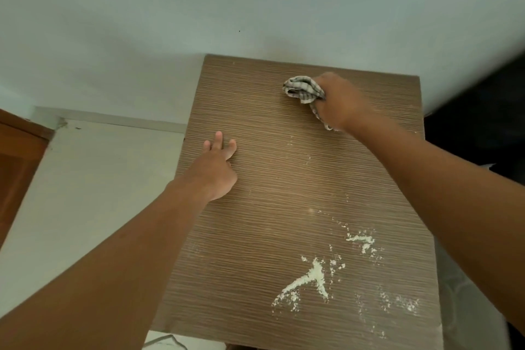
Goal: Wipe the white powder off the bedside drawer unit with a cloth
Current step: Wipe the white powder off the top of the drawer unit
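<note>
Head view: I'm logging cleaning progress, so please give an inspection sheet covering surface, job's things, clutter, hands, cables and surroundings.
Surface: drawer unit top, brown ribbed grain; white powder lies scattered toward its near right part.
Job's things: checked cloth, bunched, at the far right of the top.
Clutter: nothing seen.
Hands: right hand grips the cloth; left hand rests on the top near its left edge, fingers straight.
Cables: perhaps a pale cord on the floor by the near edge; unclear.
Surroundings: pale wall behind, light floor left.

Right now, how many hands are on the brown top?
2. The left hand rests near the left edge; the right hand grips the cloth near the back right corner.
</note>
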Action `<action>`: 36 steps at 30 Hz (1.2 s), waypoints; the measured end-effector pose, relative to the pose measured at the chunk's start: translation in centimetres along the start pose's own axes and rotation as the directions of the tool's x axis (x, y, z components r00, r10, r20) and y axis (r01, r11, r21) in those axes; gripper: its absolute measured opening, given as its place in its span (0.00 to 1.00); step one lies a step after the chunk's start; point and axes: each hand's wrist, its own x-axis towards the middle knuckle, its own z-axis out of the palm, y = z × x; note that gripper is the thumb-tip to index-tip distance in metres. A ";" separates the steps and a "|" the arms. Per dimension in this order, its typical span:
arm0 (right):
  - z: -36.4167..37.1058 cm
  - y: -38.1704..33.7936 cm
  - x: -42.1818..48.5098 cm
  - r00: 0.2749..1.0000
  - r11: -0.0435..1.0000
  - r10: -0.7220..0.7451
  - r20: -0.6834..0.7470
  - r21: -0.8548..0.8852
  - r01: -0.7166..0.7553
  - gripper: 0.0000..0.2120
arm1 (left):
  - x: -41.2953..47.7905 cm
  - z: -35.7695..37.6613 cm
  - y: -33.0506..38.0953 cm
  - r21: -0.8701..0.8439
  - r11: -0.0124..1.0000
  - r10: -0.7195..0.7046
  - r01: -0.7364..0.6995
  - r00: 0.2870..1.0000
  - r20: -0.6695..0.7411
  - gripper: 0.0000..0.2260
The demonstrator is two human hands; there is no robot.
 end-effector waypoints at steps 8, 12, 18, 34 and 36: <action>3.6 -1.2 -5.3 0.949 0.958 -0.277 0.152 -0.038 0.286 0.15 | 0.0 -0.3 -0.2 -0.019 1.000 -0.003 0.004 1.000 0.024 0.31; 4.8 -2.1 -13.4 0.866 0.927 -0.370 0.336 0.070 0.369 0.21 | 0.0 -0.2 -0.1 -0.007 1.000 -0.008 0.008 1.000 0.021 0.30; 3.7 -2.9 -20.1 0.790 0.920 -0.391 0.472 0.182 0.347 0.22 | -0.3 -0.2 -0.1 -0.021 1.000 -0.007 0.007 1.000 0.024 0.30; 7.6 -7.7 -10.7 0.938 0.943 -0.323 0.125 -0.040 0.330 0.19 | -0.5 -1.8 -1.1 -0.032 0.999 0.027 -0.025 0.997 0.067 0.33; 7.8 -7.9 -13.6 0.896 0.915 -0.398 0.198 0.024 0.402 0.20 | -0.5 -1.6 -1.3 -0.028 0.999 0.028 -0.027 0.998 0.060 0.33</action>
